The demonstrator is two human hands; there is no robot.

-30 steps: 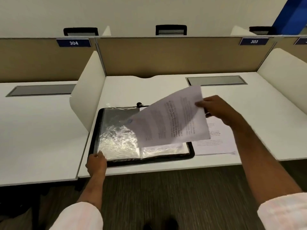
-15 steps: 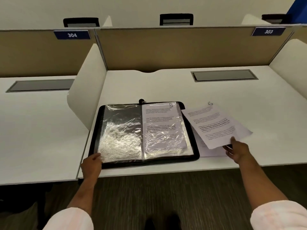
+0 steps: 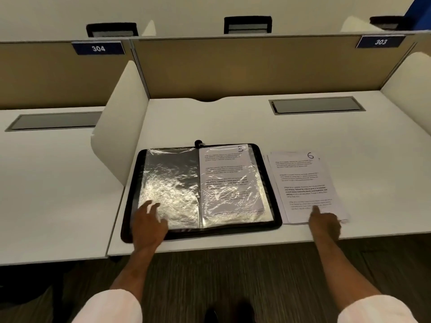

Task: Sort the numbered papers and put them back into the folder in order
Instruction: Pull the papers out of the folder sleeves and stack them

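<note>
Head view: the folder (image 3: 221,231) lies open, the left hand (image 3: 148,222) spread flat on its empty sleeve (image 3: 172,178), gripping nothing. Right of the folder, the right hand (image 3: 324,223) presses the loose stack (image 3: 303,183) with one fingertip, clasping nothing. I reckon a drag could fan the sheets out of order.

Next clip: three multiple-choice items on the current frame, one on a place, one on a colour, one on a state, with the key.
1. Where does the loose paper stack lie relative to the folder?
A. to its right on the desk
B. on top of it
C. behind it

2. What colour is the folder's border?
A. blue
B. black
C. red

3. What is the state of the folder's left sleeve?
A. holds a printed sheet
B. empty
C. hidden under a closed cover

Key:
1 A, the stack sits beside the folder's right edge, under the right hand.
2 B, the rim is black all round.
3 B, only crinkled clear plastic shows there, with the left hand on its near corner.
</note>
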